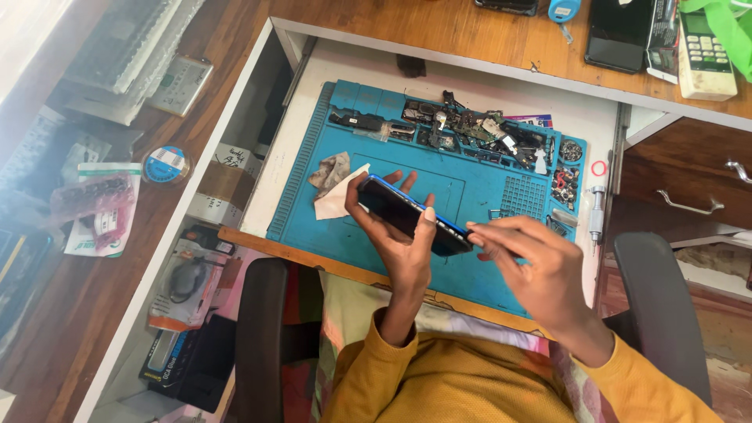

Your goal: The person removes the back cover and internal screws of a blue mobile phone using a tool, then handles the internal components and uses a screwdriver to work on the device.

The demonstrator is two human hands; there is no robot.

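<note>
Left hand (395, 235): wrapped round phone (411, 215), above blue mat (313, 211)
Right hand (529, 266): pinched shut on phone's end
Rag (333, 176): crumpled on mat

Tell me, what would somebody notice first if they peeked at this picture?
Probably the dark phone with a blue edge, held in the middle of the picture: the left hand grips it while the right hand touches its lower end. Under them lies a bright blue work mat on a white pull-out shelf, and a jumble of small phone parts crowds the mat's far edge.
</note>
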